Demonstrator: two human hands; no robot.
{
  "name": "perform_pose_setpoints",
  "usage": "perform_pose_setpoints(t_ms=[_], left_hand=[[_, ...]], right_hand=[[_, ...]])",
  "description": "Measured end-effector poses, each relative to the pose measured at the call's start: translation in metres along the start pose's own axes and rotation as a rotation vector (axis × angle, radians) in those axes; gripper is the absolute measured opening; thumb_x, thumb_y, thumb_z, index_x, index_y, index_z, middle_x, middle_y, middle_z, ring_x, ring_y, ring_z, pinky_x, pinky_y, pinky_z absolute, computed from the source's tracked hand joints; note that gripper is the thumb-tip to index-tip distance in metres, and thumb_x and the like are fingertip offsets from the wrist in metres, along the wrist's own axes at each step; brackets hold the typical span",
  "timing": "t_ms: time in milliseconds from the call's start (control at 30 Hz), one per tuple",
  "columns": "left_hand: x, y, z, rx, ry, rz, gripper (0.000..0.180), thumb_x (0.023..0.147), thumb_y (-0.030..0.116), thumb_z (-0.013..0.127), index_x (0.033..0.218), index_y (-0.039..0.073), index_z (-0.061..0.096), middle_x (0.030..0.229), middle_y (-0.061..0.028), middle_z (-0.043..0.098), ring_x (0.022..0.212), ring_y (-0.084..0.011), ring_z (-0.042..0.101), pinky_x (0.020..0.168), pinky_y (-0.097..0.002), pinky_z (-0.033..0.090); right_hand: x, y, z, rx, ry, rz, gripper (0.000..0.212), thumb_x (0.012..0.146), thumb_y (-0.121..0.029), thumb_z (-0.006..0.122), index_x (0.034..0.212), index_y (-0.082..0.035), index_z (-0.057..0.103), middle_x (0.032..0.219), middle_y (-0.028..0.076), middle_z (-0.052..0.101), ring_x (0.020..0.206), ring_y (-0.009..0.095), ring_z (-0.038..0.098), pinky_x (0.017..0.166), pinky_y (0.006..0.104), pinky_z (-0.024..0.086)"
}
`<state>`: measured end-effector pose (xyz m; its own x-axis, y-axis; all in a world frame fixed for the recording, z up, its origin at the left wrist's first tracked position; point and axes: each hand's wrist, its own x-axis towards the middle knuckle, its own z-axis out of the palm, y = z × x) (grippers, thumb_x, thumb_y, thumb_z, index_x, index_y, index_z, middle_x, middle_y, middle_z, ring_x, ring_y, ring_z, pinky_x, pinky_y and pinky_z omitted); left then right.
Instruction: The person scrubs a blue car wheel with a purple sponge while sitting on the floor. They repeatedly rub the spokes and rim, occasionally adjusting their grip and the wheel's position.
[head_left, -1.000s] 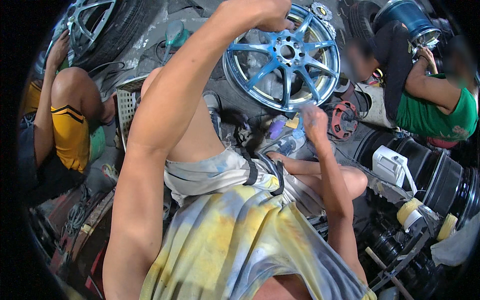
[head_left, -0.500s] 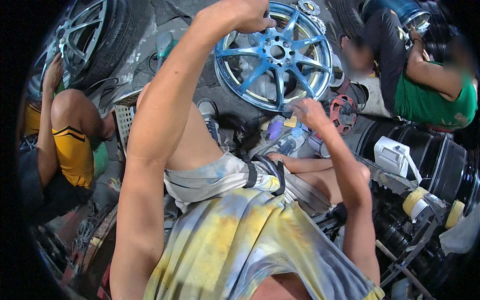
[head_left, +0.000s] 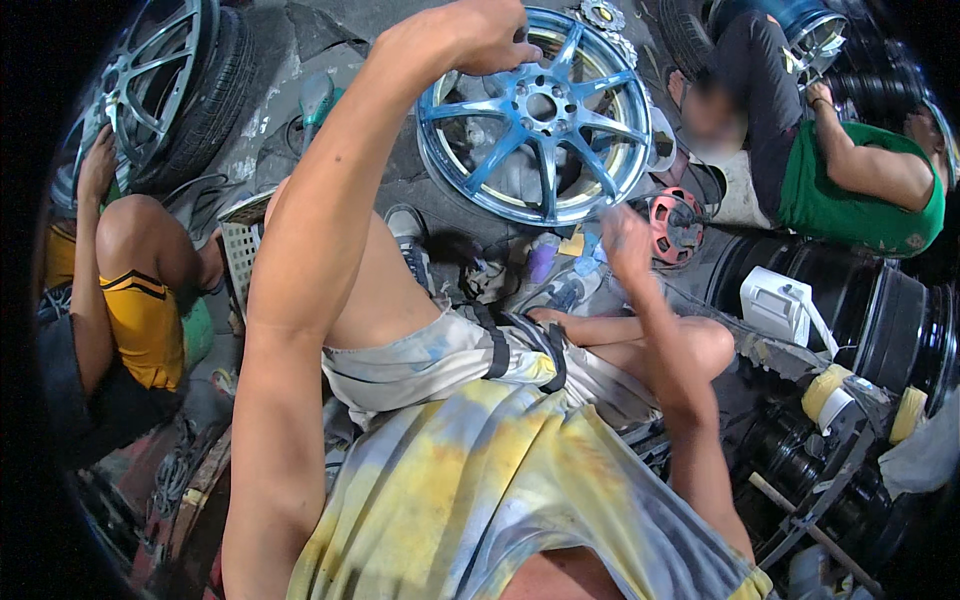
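A blue multi-spoke alloy wheel [head_left: 546, 145] stands in front of me, its face toward me and its finish streaked with paler patches. My left hand [head_left: 492, 38] is closed on its upper left side, fingers curled and thumb near the hub. At the lower right rim is my right hand [head_left: 627, 245], fingers bent together and slightly blurred. Whatever those fingers hold, if anything, is hidden. Below the wheel, near my shoe [head_left: 562, 292], lie a purple piece [head_left: 541, 262] and a small yellowish block [head_left: 571, 244].
At the left a person's hand [head_left: 98, 163] touches a grey wheel [head_left: 150, 75] beside a tyre [head_left: 215, 100]. Another person in green [head_left: 850, 190] works at the upper right. A red reel-like disc [head_left: 676, 228], black rims [head_left: 830, 262] and a white box [head_left: 775, 303] are on my right.
My right hand has shifted slightly right and down along the wheel's lower rim. The left hand keeps its place on the wheel. The whole view has shifted a little.
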<state>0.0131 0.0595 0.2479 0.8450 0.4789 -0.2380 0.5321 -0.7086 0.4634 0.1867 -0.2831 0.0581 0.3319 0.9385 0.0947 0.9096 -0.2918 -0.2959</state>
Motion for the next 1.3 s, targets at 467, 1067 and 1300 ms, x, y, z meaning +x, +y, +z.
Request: perform_pose_setpoints(t_ms=[467, 1067, 1300], left_hand=[[0.02, 0.009, 0.017, 0.012, -0.01, 0.08, 0.039, 0.095, 0.037, 0.065, 0.106, 0.001, 0.077, 0.099, -0.0282, 0.073, 0.095, -0.043, 0.072, 0.084, -0.0501, 0.058], [0.006, 0.004, 0.004, -0.069, 0.015, 0.049, 0.038, 0.094, 0.035, 0.066, 0.108, 0.002, 0.077, 0.103, -0.0278, 0.073, 0.099, -0.0419, 0.073, 0.088, -0.0499, 0.058], [-0.003, 0.0, -0.001, -0.088, 0.062, 0.025, 0.04, 0.094, 0.036, 0.067, 0.107, 0.0, 0.076, 0.107, -0.0294, 0.072, 0.104, -0.0423, 0.071, 0.092, -0.0505, 0.057]], right_hand=[[-0.024, -0.048, 0.025, 0.101, 0.116, -0.032, 0.016, 0.09, -0.001, 0.059, 0.102, 0.0, 0.07, 0.081, 0.021, 0.06, 0.076, 0.042, 0.063, 0.067, 0.0515, 0.05], [0.017, -0.005, 0.029, -0.306, -0.256, 0.288, 0.007, 0.087, -0.009, 0.063, 0.085, -0.002, 0.064, 0.088, 0.022, 0.068, 0.082, 0.045, 0.069, 0.07, 0.0558, 0.054], [0.003, 0.011, 0.015, -0.24, 0.138, -0.157, 0.01, 0.092, -0.012, 0.06, 0.09, -0.002, 0.063, 0.083, 0.02, 0.065, 0.075, 0.042, 0.063, 0.065, 0.0538, 0.049]])
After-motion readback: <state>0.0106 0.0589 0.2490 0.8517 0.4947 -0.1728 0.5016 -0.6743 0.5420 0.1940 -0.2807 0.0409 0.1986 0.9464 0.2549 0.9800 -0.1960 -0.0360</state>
